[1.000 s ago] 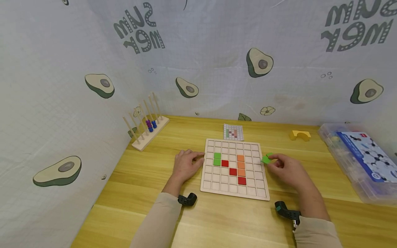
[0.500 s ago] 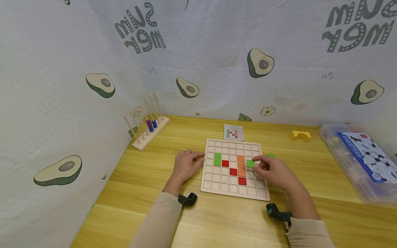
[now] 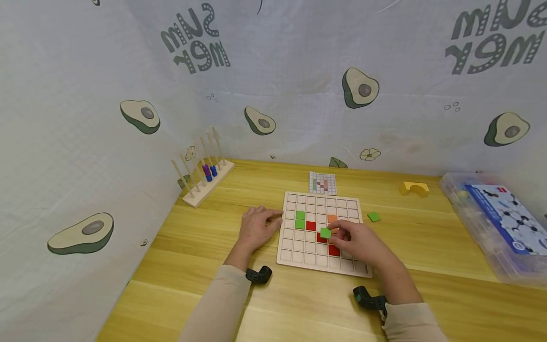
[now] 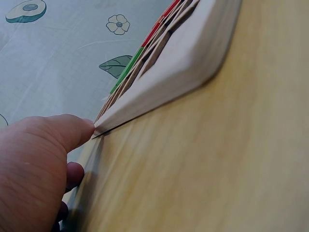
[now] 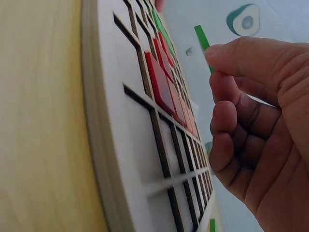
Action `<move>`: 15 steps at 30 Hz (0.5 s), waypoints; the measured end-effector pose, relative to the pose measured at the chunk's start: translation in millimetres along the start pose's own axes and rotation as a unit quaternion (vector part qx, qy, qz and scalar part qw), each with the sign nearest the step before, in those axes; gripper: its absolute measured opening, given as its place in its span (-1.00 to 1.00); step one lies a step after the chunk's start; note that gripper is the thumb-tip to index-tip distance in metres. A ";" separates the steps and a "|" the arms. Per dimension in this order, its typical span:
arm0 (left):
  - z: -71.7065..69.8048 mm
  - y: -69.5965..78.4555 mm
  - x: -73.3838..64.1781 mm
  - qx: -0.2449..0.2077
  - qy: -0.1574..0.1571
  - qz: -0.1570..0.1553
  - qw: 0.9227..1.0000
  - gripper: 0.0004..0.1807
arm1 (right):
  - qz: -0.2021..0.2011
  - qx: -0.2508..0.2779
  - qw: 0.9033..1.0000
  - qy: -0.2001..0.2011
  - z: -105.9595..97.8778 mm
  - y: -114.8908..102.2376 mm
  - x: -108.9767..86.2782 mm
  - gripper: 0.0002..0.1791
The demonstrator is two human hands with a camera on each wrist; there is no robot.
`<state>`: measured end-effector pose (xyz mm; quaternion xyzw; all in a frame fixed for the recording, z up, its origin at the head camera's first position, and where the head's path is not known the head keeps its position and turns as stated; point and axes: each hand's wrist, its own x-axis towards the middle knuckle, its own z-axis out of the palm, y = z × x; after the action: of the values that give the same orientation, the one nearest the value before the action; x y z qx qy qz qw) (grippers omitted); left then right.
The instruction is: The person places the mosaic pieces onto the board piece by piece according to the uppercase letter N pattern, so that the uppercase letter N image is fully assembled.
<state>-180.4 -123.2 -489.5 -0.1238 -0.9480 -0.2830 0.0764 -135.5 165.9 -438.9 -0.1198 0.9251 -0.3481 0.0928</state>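
Note:
A wooden grid board (image 3: 325,270) lies on the table, with green tiles (image 3: 300,220), red tiles (image 3: 310,225) and an orange tile (image 3: 332,218) showing in its cells. Between thumb and forefinger my right hand (image 3: 361,242) pinches a green square tile (image 3: 325,233), which in the right wrist view stands out above the board's surface. That hand covers part of the orange column. My left hand (image 3: 256,229) rests on the table at the board's left side, a fingertip (image 4: 87,126) right at its edge. Right of the board lies another green tile (image 3: 374,217).
Behind the board is a small printed grid card (image 3: 322,183). A peg rack (image 3: 207,190) with a few beads stands at the back left. Toward the right are a yellow arch block (image 3: 414,188) and a clear plastic box (image 3: 478,237) with a blue-edged sheet on it.
My right hand has carried one green tile leftward from beside the board to over its middle, leaving another on the table. The left hand has stayed in place.

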 end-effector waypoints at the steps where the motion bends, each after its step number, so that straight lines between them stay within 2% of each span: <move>1: -0.2 0.1 -0.2 -0.001 0.001 0.001 1.000 -0.69 | -0.004 0.000 1.000 0.000 1.7 -2.5 0.5 -0.74; 9: 0.5 -1.0 0.2 -0.001 0.000 0.002 1.000 -0.69 | -0.043 -0.005 0.999 -0.004 18.9 -23.3 6.4 -0.75; 15: 0.1 -0.3 0.5 0.003 -0.003 0.002 1.000 -0.68 | -0.040 -0.033 0.999 -0.002 29.8 -33.2 12.6 -0.75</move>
<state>-181.0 -123.2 -489.6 -0.1260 -0.9490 -0.2794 0.0745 -134.6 119.5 -440.0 -0.1599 0.9303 -0.3210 0.0767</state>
